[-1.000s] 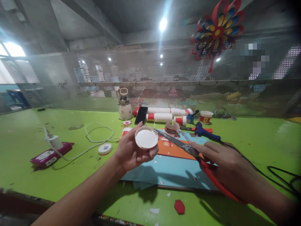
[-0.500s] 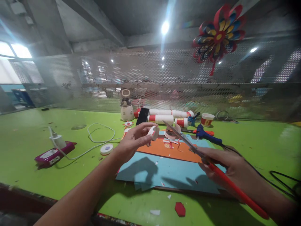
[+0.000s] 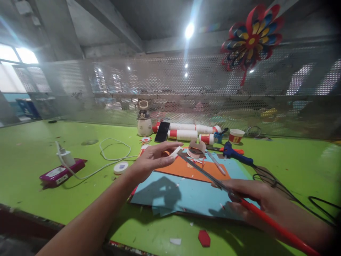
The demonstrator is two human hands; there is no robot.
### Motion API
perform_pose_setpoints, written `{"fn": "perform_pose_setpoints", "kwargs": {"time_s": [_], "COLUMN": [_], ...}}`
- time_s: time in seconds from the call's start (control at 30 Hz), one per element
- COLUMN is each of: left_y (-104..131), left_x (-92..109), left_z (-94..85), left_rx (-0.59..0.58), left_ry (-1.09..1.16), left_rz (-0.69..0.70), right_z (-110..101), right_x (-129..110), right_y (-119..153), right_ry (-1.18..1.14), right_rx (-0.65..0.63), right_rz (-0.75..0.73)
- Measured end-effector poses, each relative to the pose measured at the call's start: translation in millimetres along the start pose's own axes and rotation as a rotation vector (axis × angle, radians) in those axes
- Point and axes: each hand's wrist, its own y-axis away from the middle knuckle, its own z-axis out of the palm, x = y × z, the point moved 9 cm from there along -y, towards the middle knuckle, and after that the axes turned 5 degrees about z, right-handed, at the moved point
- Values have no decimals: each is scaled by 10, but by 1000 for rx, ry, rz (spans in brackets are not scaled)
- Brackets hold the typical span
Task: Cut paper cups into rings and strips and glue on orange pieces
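Between the thumb and fingers of my left hand (image 3: 151,160) is a small white paper piece (image 3: 176,153), pinched above the colored sheets. My right hand (image 3: 255,195) grips red-handled scissors (image 3: 207,175) by the pivot area, and their long blades look closed. The blade tips reach up to the white piece; whether they touch it I cannot tell. Below both hands lie an orange sheet (image 3: 197,170) and a light blue sheet (image 3: 160,193). A pen (image 3: 216,163) and a curled paper cup part (image 3: 196,149) rest on the sheets, with thin red and white strips beside them.
At the back stand a bottle (image 3: 144,124), a phone (image 3: 162,132), stacked paper cups (image 3: 183,135) and one upright cup (image 3: 236,136). A blue glue gun (image 3: 237,155) lies right. A purple power strip (image 3: 62,173) with a white cable is left. A red paper scrap (image 3: 204,238) lies in front.
My left hand has turned the white piece so it appears edge-on. The scissors have dropped slightly and tilted flatter, and their tips are nearer the piece. The pen has come into view.
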Motion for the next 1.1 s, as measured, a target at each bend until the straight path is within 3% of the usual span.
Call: {"fn": "perform_pose_setpoints", "kwargs": {"time_s": [0.27,0.4,0.53,0.7,0.97,1.1], "left_y": [2,1,0,-3,-1,-14], "left_x": [19,9,22,20,4,18], "left_z": [12,13,32,36,-7,-19], "left_rx": [-32,-39,-61,-68,-24,1], "left_ry": [-61,-48,-34,-35,-80,-107], "left_rz": [10,-3,5,0,-23,-13], "right_z": [-21,76,90,108,53,24], "right_x": [-52,137,318,165,129,-7], "right_y": [3,14,29,17,23,-7], "right_ry": [47,34,82,-3,40,3], "right_rx": [56,-5,20,-64,26,49], "right_rz": [-11,38,62,9,28,17]}}
